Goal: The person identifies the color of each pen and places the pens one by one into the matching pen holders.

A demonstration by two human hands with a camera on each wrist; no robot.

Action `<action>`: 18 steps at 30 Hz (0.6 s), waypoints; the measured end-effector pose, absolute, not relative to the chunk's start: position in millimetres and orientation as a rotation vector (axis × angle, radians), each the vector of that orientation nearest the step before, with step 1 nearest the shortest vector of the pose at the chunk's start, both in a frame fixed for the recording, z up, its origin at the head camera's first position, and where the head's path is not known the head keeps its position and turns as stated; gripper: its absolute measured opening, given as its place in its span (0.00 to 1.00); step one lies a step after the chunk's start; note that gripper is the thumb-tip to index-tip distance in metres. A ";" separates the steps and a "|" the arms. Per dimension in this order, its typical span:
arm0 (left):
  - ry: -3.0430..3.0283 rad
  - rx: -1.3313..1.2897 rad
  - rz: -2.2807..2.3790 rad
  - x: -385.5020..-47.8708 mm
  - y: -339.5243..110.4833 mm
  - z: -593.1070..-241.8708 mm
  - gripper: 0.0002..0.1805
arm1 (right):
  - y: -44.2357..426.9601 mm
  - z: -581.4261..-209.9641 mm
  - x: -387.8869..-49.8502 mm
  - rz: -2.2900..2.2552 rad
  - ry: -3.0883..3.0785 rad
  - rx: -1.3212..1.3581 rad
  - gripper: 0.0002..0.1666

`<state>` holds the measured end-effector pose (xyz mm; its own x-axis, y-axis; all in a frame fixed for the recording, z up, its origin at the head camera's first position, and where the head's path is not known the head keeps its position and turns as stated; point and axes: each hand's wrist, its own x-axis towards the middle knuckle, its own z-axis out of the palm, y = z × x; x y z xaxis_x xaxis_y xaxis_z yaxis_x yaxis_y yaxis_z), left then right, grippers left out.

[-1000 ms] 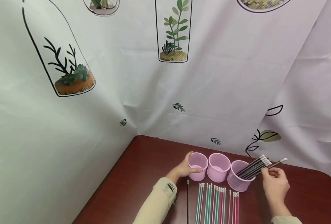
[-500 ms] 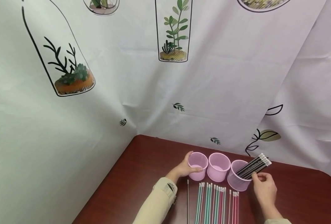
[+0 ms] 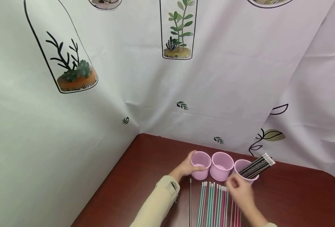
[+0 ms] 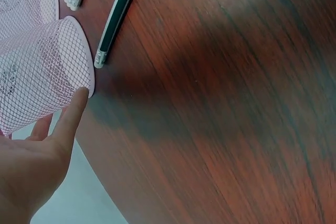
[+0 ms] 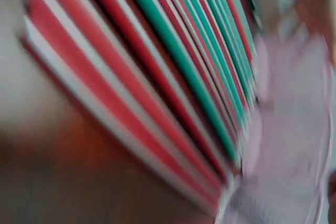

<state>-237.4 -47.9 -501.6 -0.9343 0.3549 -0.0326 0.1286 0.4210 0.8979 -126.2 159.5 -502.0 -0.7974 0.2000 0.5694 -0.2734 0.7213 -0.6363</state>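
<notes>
Left hand [image 3: 186, 166] curls round leftmost pink cup [image 3: 199, 174] near table's far edge [image 3: 167, 142]; blurred right hand [image 3: 241, 190] over pencils [image 3: 222, 201], grip unclear

Left arm [image 3: 157, 200] outstretched, right fingers [image 3: 237, 177] curled

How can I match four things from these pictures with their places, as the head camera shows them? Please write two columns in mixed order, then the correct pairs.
Things
1. Left hand
2. Bundle of black pencils
3. Single dark pencil
4. Middle cup

Places
A. on the table, left of the green and red pencils
B. leaning inside the rightmost cup
C. between the two other cups
D. around the leftmost cup

Pairs: 1-D, 2-B, 3-A, 4-C
</notes>
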 end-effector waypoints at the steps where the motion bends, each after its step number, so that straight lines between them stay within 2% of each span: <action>1: 2.465 0.417 1.525 -237.6 -48.0 -501.2 0.52 | 149.0 -504.5 -125.0 0.950 -2.409 0.148 0.09; 5: 2.520 0.396 1.517 -239.7 -48.1 -498.3 0.52 | 107.5 -514.7 -123.8 0.849 -2.744 0.476 0.10; 8: 2.555 0.374 1.510 -240.4 -47.9 -496.7 0.52 | 83.3 -522.4 -124.0 0.817 -2.807 0.603 0.11; 15: 2.560 0.348 1.503 -237.2 -45.9 -497.5 0.53 | 59.0 -540.2 -123.2 0.574 -2.806 0.522 0.22; 18: 2.566 0.352 1.503 -235.4 -46.1 -499.4 0.53 | 54.2 -544.0 -123.0 0.478 -2.792 0.454 0.23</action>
<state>-235.4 -46.1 -499.4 -0.9617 0.2739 -0.0083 0.1266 0.4711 0.8729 -123.0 54.2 -544.0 -0.9138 -0.2575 0.3143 -0.3473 0.8964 -0.2754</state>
